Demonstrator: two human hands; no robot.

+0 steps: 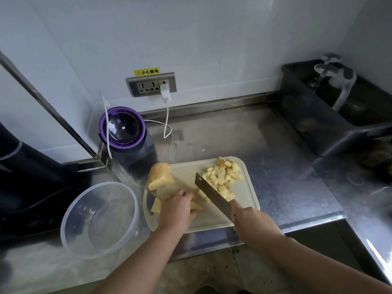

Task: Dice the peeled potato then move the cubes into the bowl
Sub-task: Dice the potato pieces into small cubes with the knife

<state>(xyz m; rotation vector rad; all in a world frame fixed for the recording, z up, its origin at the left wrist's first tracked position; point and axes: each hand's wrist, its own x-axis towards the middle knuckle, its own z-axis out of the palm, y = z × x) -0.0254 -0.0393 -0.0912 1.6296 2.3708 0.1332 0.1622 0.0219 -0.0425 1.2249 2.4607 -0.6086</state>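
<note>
Uncut potato (160, 176) at left edge of board (244, 200); slices (156, 205) under left hand (177, 209), fingers curled over them; cubes (222, 177) heaped far right. Knife (212, 195) between slices and cubes, handle gripped by right hand (252, 219). Clear bowl (99, 219) just left of board, on steel counter (286, 166).
</note>
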